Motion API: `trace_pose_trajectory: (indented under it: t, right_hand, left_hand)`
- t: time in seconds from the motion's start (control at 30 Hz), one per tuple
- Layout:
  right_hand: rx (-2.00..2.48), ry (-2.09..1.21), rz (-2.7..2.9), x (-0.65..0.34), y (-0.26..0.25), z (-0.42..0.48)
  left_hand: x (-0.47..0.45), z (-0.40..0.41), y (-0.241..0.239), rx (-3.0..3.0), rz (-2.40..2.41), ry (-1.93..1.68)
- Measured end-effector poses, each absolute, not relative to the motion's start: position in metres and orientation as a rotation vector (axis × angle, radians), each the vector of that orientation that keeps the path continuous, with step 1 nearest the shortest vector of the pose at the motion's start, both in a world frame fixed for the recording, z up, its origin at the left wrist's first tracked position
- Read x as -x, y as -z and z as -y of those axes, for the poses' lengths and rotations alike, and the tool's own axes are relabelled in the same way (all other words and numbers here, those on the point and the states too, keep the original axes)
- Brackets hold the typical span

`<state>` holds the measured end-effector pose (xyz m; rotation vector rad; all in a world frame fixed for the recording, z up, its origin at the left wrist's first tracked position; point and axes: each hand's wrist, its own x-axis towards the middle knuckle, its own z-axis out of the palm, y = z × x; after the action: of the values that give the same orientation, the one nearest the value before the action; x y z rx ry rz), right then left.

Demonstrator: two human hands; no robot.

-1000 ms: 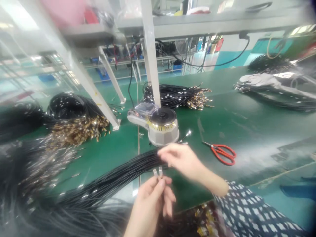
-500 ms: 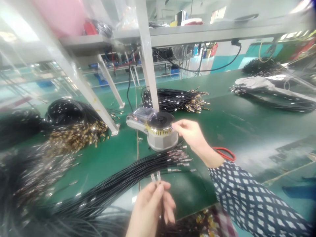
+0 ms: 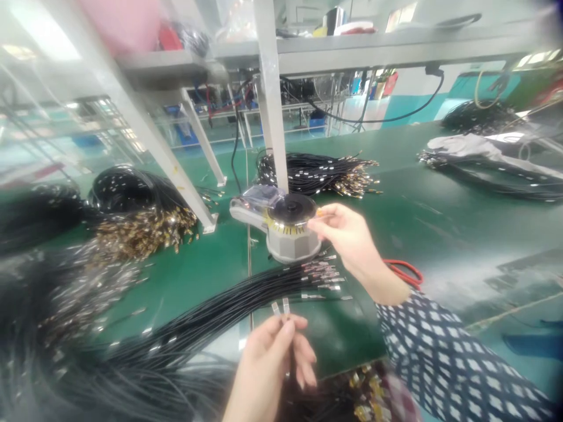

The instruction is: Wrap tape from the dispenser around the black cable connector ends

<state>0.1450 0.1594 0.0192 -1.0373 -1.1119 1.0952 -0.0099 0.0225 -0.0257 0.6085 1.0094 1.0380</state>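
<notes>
My left hand [image 3: 270,357] is low in the middle, its fingers pinched on two thin black wires whose metal terminals [image 3: 281,307] stick up side by side. My right hand [image 3: 347,234] reaches to the right rim of the grey tape dispenser [image 3: 288,231], fingers pinched on a small yellowish piece of tape [image 3: 322,214]. A fan of black wires with silver terminals [image 3: 246,293] lies on the green table between the two hands.
Red-handled scissors [image 3: 407,272] lie partly behind my right wrist. Bundles of black wires with gold terminals [image 3: 141,225] sit at left, another bundle [image 3: 319,173] behind the dispenser. White frame legs [image 3: 272,111] stand on the green table [image 3: 440,217]. More wire bundles [image 3: 488,158] lie far right.
My right hand left the wire fan near my left hand and rose to the tape dispenser, where it now pinches tape. My left hand stayed put with the two wires.
</notes>
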Motion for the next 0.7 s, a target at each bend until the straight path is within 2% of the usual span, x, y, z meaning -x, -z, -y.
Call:
trace_pose_trajectory:
  t: [0.1, 0.27, 0.5, 0.7]
  right_hand:
    - [0.982, -1.271, 1.254, -0.153, -0.026, -0.131]
    - [1.026, -1.609, 1.494, -0.160, -0.004, -0.091]
    - [1.057, -1.496, 1.828, -0.159, -0.002, -0.080]
    - [0.982, -1.480, 1.875, -0.157, -0.003, -0.080]
  left_hand:
    - [0.008, -0.022, 0.023, -0.604, -0.987, -1.045]
    - [0.007, -0.020, 0.024, -0.621, -0.946, -1.034]
    - [0.008, -0.016, 0.023, -0.753, -0.982, -1.066]
    - [0.008, -0.013, 0.019, -0.830, -1.046, -1.080]
